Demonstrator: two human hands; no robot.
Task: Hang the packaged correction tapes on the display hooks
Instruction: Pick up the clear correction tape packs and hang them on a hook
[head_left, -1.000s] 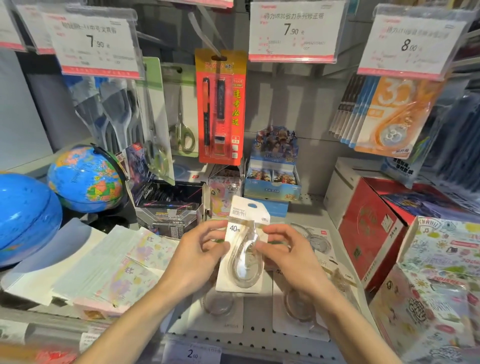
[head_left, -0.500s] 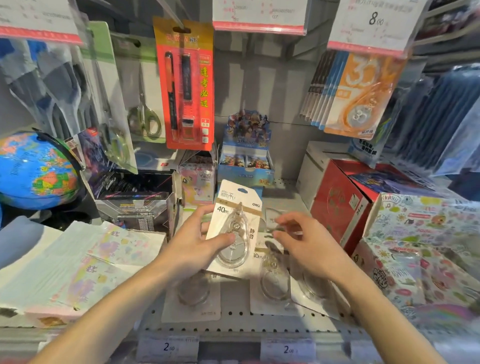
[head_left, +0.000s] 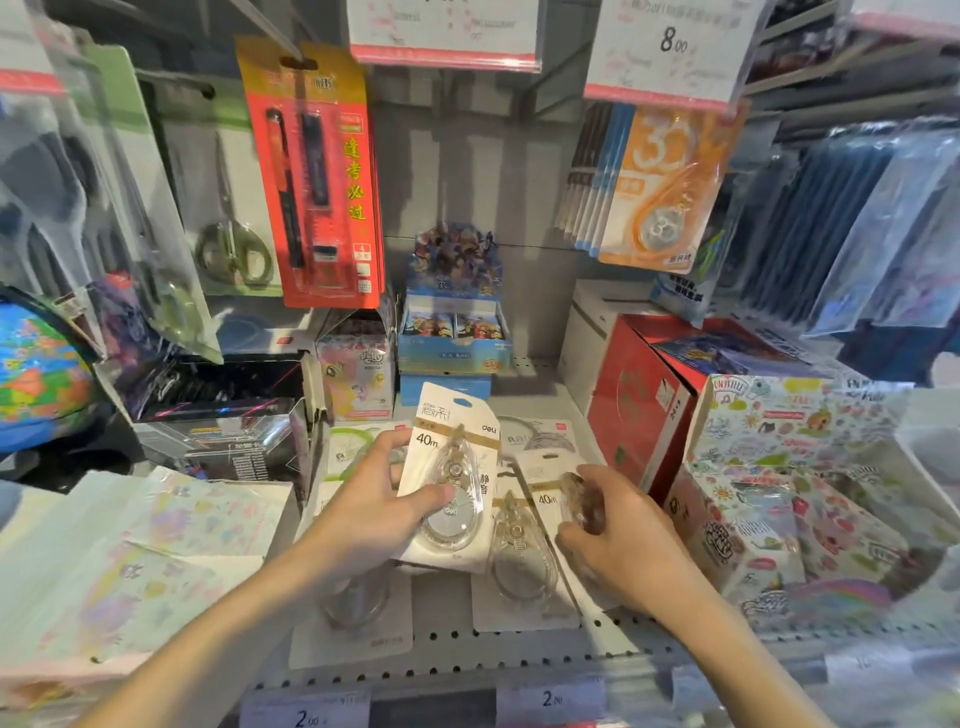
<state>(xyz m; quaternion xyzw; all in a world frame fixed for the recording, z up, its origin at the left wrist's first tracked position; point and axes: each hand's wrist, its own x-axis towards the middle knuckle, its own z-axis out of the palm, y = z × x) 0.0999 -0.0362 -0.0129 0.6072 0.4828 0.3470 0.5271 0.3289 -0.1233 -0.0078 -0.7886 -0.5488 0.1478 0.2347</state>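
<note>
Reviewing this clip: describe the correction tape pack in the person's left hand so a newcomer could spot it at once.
Start at the tall red pen card hanging at upper left and drop to the shelf below it. There the left hand holds a white correction tape pack marked 40m, thumb on its clear blister. Unlike the similar packs lying flat around it, this one is lifted and tilted towards the camera.

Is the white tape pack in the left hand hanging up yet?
No. White carded correction tape pack is in left hand, below the hooks.
</note>
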